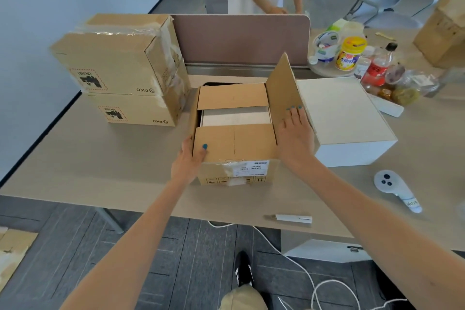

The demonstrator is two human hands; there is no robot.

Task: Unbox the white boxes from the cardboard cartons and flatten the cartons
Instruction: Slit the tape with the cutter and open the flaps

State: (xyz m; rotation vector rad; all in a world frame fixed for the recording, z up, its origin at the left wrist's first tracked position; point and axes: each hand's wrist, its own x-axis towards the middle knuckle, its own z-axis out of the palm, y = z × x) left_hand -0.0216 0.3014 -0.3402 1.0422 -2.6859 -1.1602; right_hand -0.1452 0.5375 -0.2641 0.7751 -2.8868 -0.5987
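- Between the two hands, the opened carton (pixel 251 143) is stood on the desk (pixel 100 171), a white box (pixel 236 116) showing inside it.
- Its near-left corner is gripped by the left hand (pixel 192 158), thumb curled over the near flap.
- The right flap (pixel 283 88) is pressed outward by the right hand (pixel 295 133), fingers straight and flat.
- From the right fingertips the white box lies leftward and lower, its long axis running from hand to hand; the right hand is judged nearer.

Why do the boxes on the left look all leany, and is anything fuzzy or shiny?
Head view: the wide-angle lens tilts the stacked cartons near the edge; the open carton in the middle is sharp, the bottles at right look soft; tape on the top one glints.
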